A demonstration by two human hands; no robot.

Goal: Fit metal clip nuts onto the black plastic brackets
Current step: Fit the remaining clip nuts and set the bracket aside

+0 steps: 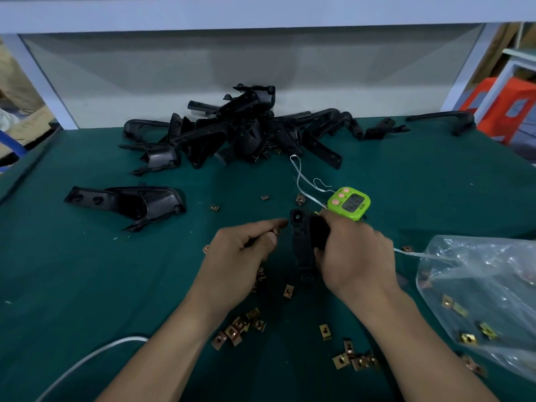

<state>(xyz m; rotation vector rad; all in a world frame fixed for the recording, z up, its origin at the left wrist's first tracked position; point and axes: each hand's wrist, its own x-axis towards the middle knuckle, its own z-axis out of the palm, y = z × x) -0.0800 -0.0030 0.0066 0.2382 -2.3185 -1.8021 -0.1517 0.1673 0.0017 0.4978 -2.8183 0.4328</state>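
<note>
Clip nuts (237,329) of brassy, gold-toned metal lie scattered over the near part of the bench (87,271): small, square, folded plates, each with a hole in the middle. One cluster sits between the forearms, a second cluster (356,359) lies near the right forearm, and single ones dot the dark green cloth that covers the bench. The held bracket (303,245) is matt black plastic, long and narrow, with a round hole near its far end; it is above the bench at the centre, just on the near side of the green timer (349,203). At the back, a pile of brackets (246,129) of the same black plastic lies tangled, curved and angular arms pointing all ways, and one flared bracket (127,204) lies apart on the left. A clear, crinkled plastic bag (493,285) slumps at the right with more bagged nuts (467,338) inside it. A thin white cord (298,172) runs from the pile toward the timer, and a white cable (87,358) curves in at the near left. The right hand (356,256) reaches in palm down, its fingers (333,220) curled round the bracket's right side, gripping it. The left hand (240,256) is beside it, thumb and forefinger pinching one clip nut (277,231) right at the bracket's far end, the other fingers curled under.
</note>
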